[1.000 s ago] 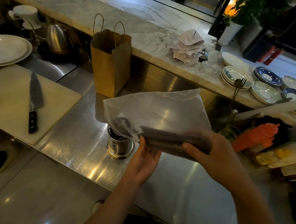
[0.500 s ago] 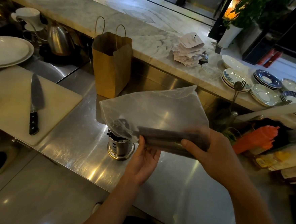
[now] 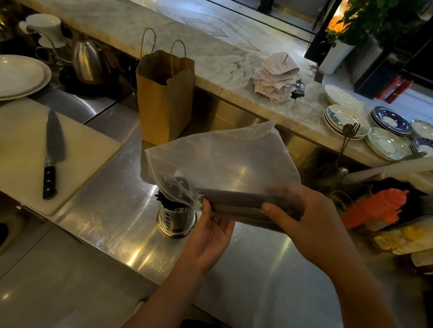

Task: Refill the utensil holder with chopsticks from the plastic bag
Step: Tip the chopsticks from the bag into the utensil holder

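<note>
Both hands are up on the same bundle: the right hand is wrapped around one end of the dark chopsticks through the plastic bag, thumb on the near side, and the left hand cups the other end from below with the thumb pressed against the plastic. The chopsticks lie roughly level along the bottom of the bag, and the rest of the bag stands up loose and cloudy above them. The bag's left corner hangs right over the utensil holder, a shiny metal cup on the steel counter with some dark stuff already poking out of it. Further out, a brown paper bag stands behind the holder, and off to the left a knife lies on a pale cutting board. Stacks of plates sit on the marble ledge to the right.
</note>
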